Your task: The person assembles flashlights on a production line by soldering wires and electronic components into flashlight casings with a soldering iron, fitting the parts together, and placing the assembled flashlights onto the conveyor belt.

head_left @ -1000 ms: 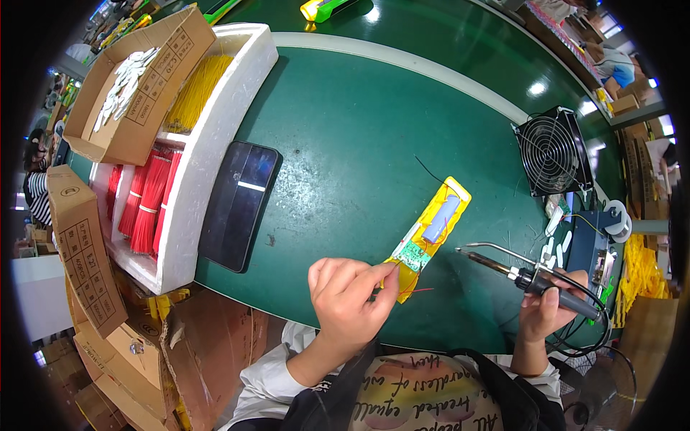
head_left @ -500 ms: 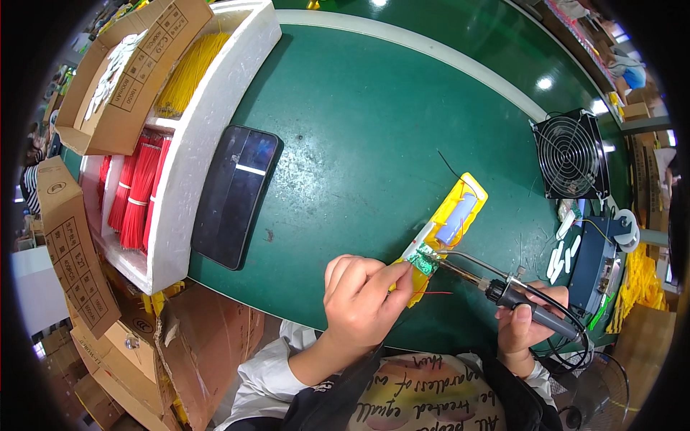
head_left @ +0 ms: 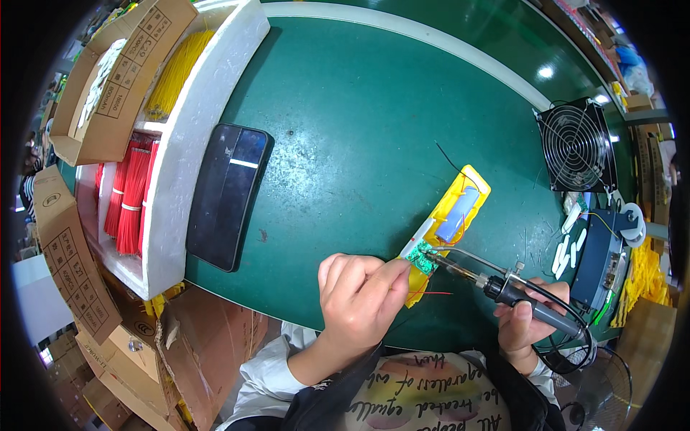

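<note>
A yellow plastic housing point(head_left: 471, 178) lies slanted on the green bench, holding a blue cylindrical battery cell point(head_left: 458, 215) and a small green circuit board point(head_left: 422, 256). My right hand point(head_left: 528, 316) grips a soldering iron point(head_left: 528, 302) with a thin metal feed tube along it; its tip meets the board or hovers just over it. At the board's left edge, my left hand point(head_left: 363, 291) is closed in a pinch, and its fingers hide what is between them. A red wire point(head_left: 435, 293) sticks out beside those fingertips. A black wire point(head_left: 445, 155) extends from the housing's far side.
A black phone point(head_left: 228, 197) lies left, beside a white foam box point(head_left: 194, 122) with bundled red wires point(head_left: 133, 190) and yellow wires point(head_left: 180, 75). Cardboard boxes point(head_left: 75, 251) stand farther left. At right are a black fan point(head_left: 577, 146), white strips point(head_left: 563, 256) and a dark soldering station point(head_left: 598, 251) with a solder spool point(head_left: 632, 224).
The view has shifted slightly. Both hands keep nearly the same pose, and the iron's tip stays at the circuit board.
</note>
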Available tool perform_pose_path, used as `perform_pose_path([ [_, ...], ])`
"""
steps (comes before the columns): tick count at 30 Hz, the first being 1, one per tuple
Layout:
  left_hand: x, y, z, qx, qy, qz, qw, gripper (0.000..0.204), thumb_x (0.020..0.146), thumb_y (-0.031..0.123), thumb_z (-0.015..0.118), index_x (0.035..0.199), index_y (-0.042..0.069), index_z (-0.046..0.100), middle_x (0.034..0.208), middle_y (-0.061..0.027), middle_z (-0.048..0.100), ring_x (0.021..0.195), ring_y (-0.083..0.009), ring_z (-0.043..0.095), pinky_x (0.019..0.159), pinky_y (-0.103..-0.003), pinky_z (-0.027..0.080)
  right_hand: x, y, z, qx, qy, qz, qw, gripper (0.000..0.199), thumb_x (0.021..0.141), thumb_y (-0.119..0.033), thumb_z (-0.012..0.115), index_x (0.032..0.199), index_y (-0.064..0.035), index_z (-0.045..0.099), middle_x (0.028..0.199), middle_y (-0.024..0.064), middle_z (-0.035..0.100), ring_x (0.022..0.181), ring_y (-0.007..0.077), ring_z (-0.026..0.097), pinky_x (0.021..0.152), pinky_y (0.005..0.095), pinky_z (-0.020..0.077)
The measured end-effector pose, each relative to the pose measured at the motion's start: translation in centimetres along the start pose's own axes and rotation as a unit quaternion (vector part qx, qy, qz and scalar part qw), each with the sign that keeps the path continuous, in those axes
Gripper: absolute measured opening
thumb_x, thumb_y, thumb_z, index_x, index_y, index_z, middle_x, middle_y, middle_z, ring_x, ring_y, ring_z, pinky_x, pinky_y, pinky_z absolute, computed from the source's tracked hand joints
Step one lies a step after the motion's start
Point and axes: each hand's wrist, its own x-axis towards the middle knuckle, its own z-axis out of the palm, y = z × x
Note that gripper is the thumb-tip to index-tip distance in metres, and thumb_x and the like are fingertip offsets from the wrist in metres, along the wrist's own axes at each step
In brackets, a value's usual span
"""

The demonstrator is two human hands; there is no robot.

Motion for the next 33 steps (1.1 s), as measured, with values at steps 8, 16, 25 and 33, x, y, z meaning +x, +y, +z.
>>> perform_pose_path([
  [8,0.0,-0.1,0.0,-0.013,-0.003,0.001,1.0,0.019,0.059,-0.002,0.071,0.076,0.006,0.066,0.065,-0.0001,0.048,0.058,-0.0163,0.046,0.055,-0.028,0.038,0.6,-0.3,0.3,0.059,0.003,0.06,0.996,0.036,0.078,-0.022,0.067,0.09,-0.0022,0.039,0.063,0.0115,0.055,0.046,0.0123,0.053,0.043,0.0228,0.0446],
  [16,0.0,-0.1,-0.1,-0.016,-0.006,0.003,1.0,0.021,0.058,-0.004,0.071,0.076,0.006,0.066,0.065,-0.0004,0.048,0.059,-0.0168,0.046,0.054,-0.028,0.038,0.8,-0.1,0.5,0.075,-0.001,0.06,0.995,0.033,0.078,-0.018,0.065,0.09,-0.0017,0.039,0.063,0.0111,0.054,0.046,0.0125,0.053,0.044,0.0223,0.0451],
  [25,-0.1,-0.1,0.0,-0.015,0.001,0.005,1.0,0.022,0.058,-0.004,0.071,0.076,0.006,0.066,0.064,-0.0003,0.048,0.058,-0.0166,0.046,0.054,-0.028,0.039,0.9,-0.1,0.5,0.08,-0.005,0.063,0.995,0.032,0.079,-0.017,0.065,0.09,-0.002,0.039,0.062,0.0109,0.053,0.045,0.0125,0.052,0.043,0.0228,0.045],
  [33,-0.1,-0.1,0.0,-0.015,0.004,0.006,1.0,0.022,0.057,-0.005,0.071,0.076,0.006,0.066,0.064,-0.0003,0.048,0.057,-0.0161,0.046,0.052,-0.027,0.038,1.0,-0.1,0.6,0.059,-0.002,0.055,0.997,0.034,0.078,-0.019,0.066,0.089,-0.0017,0.039,0.061,0.011,0.054,0.045,0.0125,0.053,0.043,0.0229,0.0448],
])
